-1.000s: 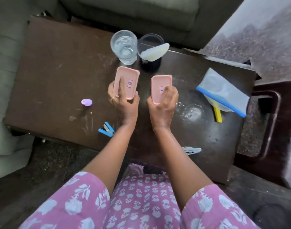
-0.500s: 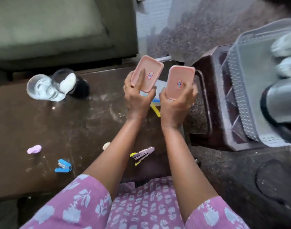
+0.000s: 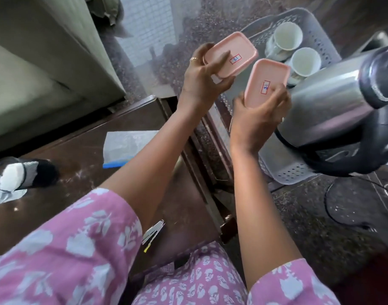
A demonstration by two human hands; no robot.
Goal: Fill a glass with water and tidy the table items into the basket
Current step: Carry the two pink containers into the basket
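Observation:
My left hand [image 3: 201, 82] grips a pink lidded box [image 3: 231, 55] with a small red-framed label. My right hand [image 3: 258, 115] grips a second pink box [image 3: 267, 82] of the same kind. Both boxes hang in the air over the near-left part of the grey perforated basket [image 3: 285, 172], which stands to the right of the dark table [image 3: 83, 155]. Inside the basket stand two white cups [image 3: 287, 38] and a steel kettle [image 3: 334, 100]. At the far left edge of the table I see the rim of a glass [image 3: 1, 172] beside a dark cup holding something white.
A clear zip bag with a blue strip [image 3: 124, 148] lies on the table behind my left forearm. A stapler-like clip [image 3: 153, 234] lies near the table's front edge. A sofa [image 3: 34, 69] stands behind the table. A dark round base [image 3: 353, 201] sits on the floor at right.
My view and both hands have swung right, carrying the two pink boxes from above the table to over the basket. The glass and dark cup have slid to the left edge of view.

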